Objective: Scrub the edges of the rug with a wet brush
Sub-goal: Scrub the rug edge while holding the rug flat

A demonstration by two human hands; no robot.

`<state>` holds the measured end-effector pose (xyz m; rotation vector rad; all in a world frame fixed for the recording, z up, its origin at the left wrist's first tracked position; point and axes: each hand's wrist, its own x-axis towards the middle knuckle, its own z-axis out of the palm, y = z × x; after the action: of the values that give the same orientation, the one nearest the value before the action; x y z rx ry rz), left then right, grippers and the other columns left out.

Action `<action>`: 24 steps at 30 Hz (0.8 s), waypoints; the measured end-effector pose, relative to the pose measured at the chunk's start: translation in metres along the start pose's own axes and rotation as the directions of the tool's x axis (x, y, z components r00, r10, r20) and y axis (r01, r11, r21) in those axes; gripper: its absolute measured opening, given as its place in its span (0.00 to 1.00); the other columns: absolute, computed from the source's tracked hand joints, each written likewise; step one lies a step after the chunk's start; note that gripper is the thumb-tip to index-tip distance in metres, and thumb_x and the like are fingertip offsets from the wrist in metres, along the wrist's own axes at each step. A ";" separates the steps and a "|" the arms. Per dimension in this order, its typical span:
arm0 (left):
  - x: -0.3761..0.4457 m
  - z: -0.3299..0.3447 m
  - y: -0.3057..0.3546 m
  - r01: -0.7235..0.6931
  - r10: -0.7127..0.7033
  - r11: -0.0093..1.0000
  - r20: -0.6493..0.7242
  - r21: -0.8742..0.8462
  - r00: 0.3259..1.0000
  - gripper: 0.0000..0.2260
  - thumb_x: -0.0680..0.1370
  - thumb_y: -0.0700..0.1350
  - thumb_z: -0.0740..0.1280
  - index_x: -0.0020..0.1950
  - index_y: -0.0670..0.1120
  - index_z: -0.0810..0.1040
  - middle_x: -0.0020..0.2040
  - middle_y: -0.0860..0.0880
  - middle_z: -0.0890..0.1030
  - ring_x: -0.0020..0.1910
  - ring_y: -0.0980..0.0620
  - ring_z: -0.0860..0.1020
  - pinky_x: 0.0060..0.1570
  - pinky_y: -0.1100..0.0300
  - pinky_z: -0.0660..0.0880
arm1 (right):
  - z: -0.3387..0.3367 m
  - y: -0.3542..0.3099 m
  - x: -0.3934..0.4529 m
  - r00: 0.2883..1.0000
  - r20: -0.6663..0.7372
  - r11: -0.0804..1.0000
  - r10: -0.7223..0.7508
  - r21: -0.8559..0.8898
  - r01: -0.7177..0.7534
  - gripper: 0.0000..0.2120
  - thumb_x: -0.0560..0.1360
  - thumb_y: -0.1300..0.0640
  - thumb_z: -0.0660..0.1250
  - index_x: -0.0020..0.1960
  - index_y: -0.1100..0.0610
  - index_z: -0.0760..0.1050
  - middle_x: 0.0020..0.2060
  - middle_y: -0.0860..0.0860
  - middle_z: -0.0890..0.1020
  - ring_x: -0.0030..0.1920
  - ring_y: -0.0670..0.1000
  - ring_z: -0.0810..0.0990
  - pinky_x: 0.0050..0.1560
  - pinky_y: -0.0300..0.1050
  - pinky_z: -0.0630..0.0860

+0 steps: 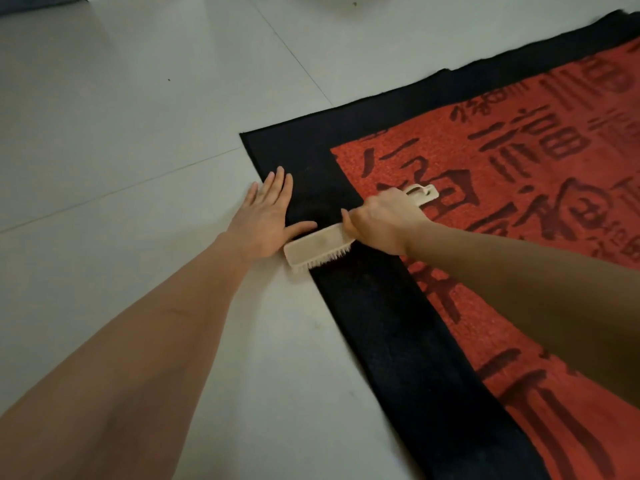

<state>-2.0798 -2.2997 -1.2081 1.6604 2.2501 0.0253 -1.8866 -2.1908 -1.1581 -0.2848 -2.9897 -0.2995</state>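
Right hand point(379, 220) grips brush point(320, 247), long axis crossing rug point(381, 323) left border; left hand point(266, 216) flat, pinning edge near corner.

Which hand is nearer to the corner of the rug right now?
Left. The left hand lies flat across the rug edge, fingertips just below the corner. The right hand holds the brush farther along the black border.

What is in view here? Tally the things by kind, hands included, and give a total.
Hands: 2, left hand flat on the rug edge, right hand gripping the brush
Brush: 1
Rug: 1
Total: 4
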 end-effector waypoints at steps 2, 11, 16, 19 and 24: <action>-0.002 0.001 0.000 0.009 -0.009 1.000 0.005 0.004 1.000 0.43 0.76 0.70 0.51 0.80 0.46 0.37 0.80 0.48 0.37 0.78 0.52 0.37 0.77 0.51 0.37 | 0.004 -0.010 -0.009 0.999 0.040 0.999 0.017 0.031 -0.018 0.16 0.66 0.60 0.77 0.24 0.56 0.75 0.16 0.54 0.71 0.13 0.56 0.68 0.22 0.36 0.58; -0.001 -0.001 0.001 0.015 -0.015 1.000 0.019 0.008 1.000 0.43 0.76 0.70 0.50 0.80 0.46 0.37 0.80 0.47 0.36 0.78 0.52 0.37 0.77 0.51 0.38 | -0.010 -0.001 0.000 0.958 0.264 0.991 0.114 -0.104 -0.090 0.20 0.84 0.54 0.49 0.51 0.57 0.80 0.43 0.58 0.83 0.42 0.61 0.82 0.35 0.47 0.65; 0.002 -0.002 -0.001 0.011 -0.012 1.000 0.029 0.023 1.000 0.42 0.77 0.69 0.51 0.80 0.46 0.37 0.80 0.47 0.37 0.78 0.52 0.37 0.76 0.50 0.37 | 0.007 -0.019 -0.068 0.993 0.114 0.989 -0.026 0.149 0.009 0.27 0.77 0.51 0.52 0.22 0.57 0.72 0.17 0.55 0.73 0.15 0.57 0.71 0.20 0.40 0.65; 0.001 -0.005 0.006 0.058 -0.058 0.998 0.001 0.036 0.998 0.40 0.79 0.67 0.50 0.80 0.45 0.39 0.80 0.45 0.37 0.79 0.50 0.38 0.76 0.51 0.38 | 0.009 -0.006 -0.046 1.000 0.024 0.998 0.007 0.054 -0.008 0.23 0.74 0.54 0.58 0.22 0.58 0.73 0.16 0.55 0.72 0.14 0.56 0.69 0.21 0.36 0.61; -0.024 0.011 0.041 -0.058 0.030 0.984 -0.163 -0.166 0.986 0.34 0.82 0.58 0.56 0.80 0.43 0.45 0.80 0.44 0.42 0.79 0.48 0.42 0.76 0.53 0.41 | 0.015 -0.024 -0.055 0.986 -0.004 0.984 0.169 0.064 -0.168 0.12 0.65 0.62 0.78 0.27 0.57 0.77 0.17 0.55 0.73 0.15 0.57 0.70 0.25 0.36 0.56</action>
<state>-2.0325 -2.3106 -1.2029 1.6682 2.2527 0.3648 -1.8396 -2.2199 -1.1850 -0.5242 -2.9339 -0.1871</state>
